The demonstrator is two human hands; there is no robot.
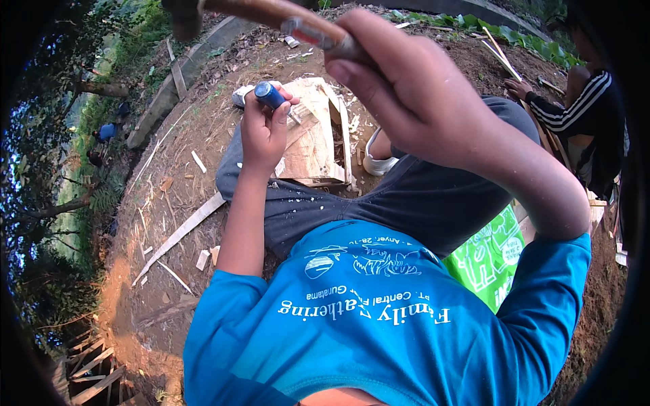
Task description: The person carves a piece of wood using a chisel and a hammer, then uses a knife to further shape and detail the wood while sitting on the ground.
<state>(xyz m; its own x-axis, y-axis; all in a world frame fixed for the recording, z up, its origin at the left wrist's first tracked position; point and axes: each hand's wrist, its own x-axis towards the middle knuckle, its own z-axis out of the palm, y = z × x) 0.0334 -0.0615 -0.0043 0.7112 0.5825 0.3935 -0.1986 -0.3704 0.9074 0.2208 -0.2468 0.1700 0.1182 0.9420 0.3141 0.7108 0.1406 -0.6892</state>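
Over the lap, left hand [263, 128] grips a blue-handled tool [269, 95], fingers wrapped shut round it, tip on a pale wooden piece [311, 135] resting between the knees. Right hand [406, 88] raised high, fingers closed round a wooden hammer handle [271, 12], head near the top edge. Open room left of the wood: bare dirt ground [169, 223] with loose slats and chips. Another person's striped sleeve [575, 108] sits close at right, near green plants at the upper rim.
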